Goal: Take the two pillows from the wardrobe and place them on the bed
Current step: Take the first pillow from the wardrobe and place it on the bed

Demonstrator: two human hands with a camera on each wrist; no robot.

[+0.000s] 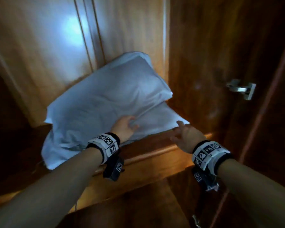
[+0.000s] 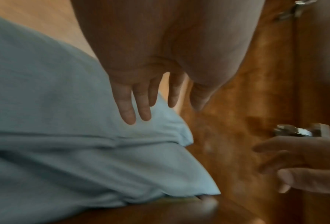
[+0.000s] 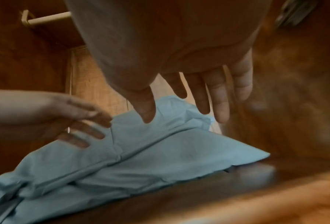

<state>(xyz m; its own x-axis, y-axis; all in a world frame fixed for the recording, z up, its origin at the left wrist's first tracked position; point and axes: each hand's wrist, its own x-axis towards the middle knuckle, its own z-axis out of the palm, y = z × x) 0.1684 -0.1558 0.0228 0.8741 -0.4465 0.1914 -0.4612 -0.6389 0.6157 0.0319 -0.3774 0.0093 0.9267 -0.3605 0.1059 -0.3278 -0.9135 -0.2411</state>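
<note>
So both pale blue pillows are stacked on the wardrobe shelf [image 1: 155, 150], upper pillow [image 1: 105, 96] lying across the lower pillow [image 1: 160, 119], whose right corner pokes out toward the near edge; the dark wooden door [image 1: 212, 63] with its metal hinge [image 1: 242, 89] stands to the right. Left hand [image 1: 125, 127] rests with straight fingers on the upper pillow near the seam between the two; right hand [image 1: 184, 134] hovers just beside the lower pillow's corner, fingers spread and holding nothing.

Wardrobe side wall [image 1: 204, 71] tight against stacked pillows [image 1: 105, 96]; open front.
</note>
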